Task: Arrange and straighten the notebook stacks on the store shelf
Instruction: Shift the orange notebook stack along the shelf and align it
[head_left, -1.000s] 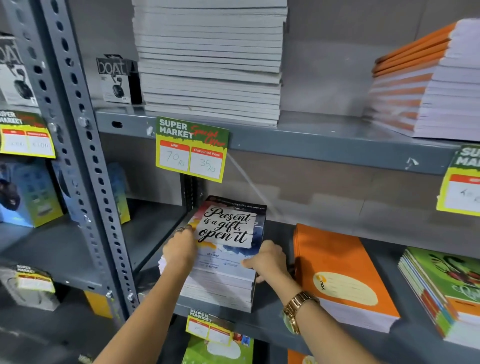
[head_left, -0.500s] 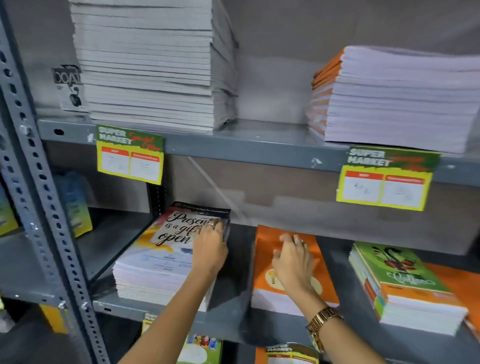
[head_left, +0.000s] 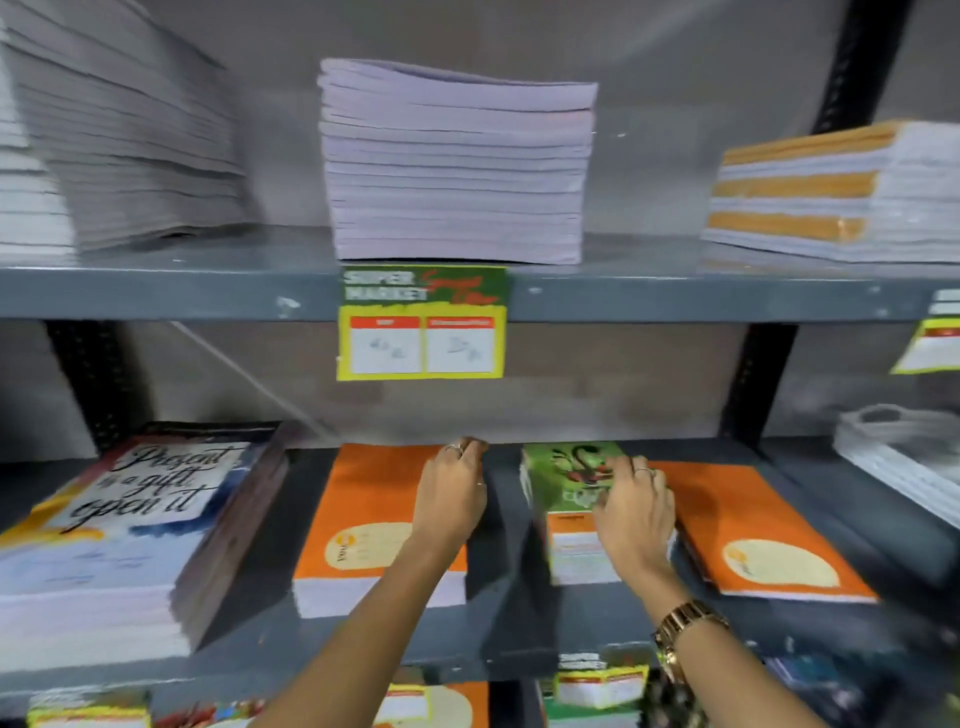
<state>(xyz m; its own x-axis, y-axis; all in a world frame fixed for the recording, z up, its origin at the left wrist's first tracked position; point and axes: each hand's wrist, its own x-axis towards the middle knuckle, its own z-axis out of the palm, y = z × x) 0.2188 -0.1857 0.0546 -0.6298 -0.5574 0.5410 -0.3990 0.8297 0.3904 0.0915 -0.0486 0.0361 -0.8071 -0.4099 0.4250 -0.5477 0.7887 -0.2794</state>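
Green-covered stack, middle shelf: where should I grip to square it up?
Probably by its two long side edges, coming from the front. The green-covered stack sits narrow, with a gap on its left, while the right hand already rests on top at its right side.

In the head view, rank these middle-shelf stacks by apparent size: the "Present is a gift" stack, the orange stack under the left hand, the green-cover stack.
1. "Present is a gift" stack, though it lies nearest the camera, which inflates it.
2. Orange stack under the left hand.
3. Green-cover stack, partly hidden by the right hand.

both hands (head_left: 451, 498) (head_left: 635, 514) outstretched, fingers curled
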